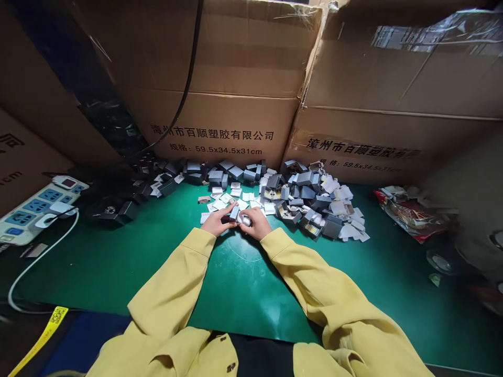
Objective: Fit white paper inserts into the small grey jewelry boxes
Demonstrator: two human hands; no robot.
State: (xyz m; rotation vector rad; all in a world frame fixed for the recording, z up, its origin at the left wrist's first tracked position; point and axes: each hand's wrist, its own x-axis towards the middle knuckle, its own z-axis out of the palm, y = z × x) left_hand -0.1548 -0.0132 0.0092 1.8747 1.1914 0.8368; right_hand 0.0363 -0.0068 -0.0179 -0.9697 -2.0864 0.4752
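Note:
Both hands meet over the green tabletop, in front of a row of small parts. My left hand (218, 221) is closed on a small grey box (234, 213), pinched between thumb and fingers. My right hand (256, 223) is closed on a small rounded silvery piece (247, 220), held right beside the box; whether the two touch I cannot tell. Just beyond the fingers lie several flat white pieces (248, 197). A heap of dark grey boxes (304, 179), some open with brass-coloured parts inside, is mixed with white pieces on the right.
Large cardboard boxes (220, 112) wall off the back of the green table (157, 267). A power strip (39, 205) with a white cable (43, 251) lies at the left. A red packet (408, 214) and a clear round container (442, 262) are at the right.

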